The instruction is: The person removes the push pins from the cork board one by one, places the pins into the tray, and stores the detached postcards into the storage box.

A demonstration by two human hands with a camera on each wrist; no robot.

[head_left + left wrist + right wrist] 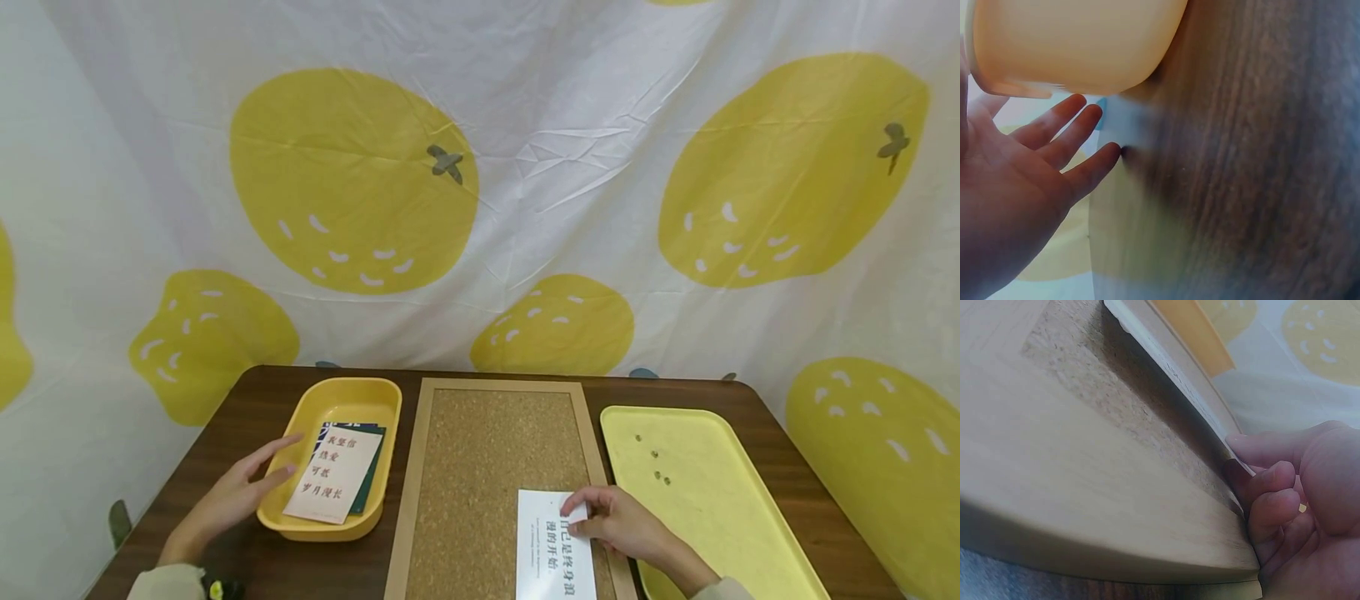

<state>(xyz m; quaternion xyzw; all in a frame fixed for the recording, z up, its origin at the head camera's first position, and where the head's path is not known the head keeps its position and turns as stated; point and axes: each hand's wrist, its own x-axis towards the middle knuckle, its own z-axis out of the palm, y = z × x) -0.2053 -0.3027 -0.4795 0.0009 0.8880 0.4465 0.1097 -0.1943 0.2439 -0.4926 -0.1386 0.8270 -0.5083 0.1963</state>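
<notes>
A white card (536, 542) with printed Chinese characters lies over the lower right part of the cork board (487, 450). My right hand (618, 525) pinches its right edge between thumb and fingers; in the right wrist view the card (1166, 365) is tilted up off the cork. My left hand (232, 500) is at the left rim of a yellow tub (330, 396), fingers loosely spread. Inside the tub lies a pinkish card (333, 475) with red characters, on top of a dark green card (367, 479) and a blue one.
To the right of the board stands a yellow tray (720, 500) with several small brass-coloured pins (655, 454) near its upper left. The board has a raised wooden frame (420, 467). A lemon-print curtain (525, 208) hangs behind the brown table (232, 442).
</notes>
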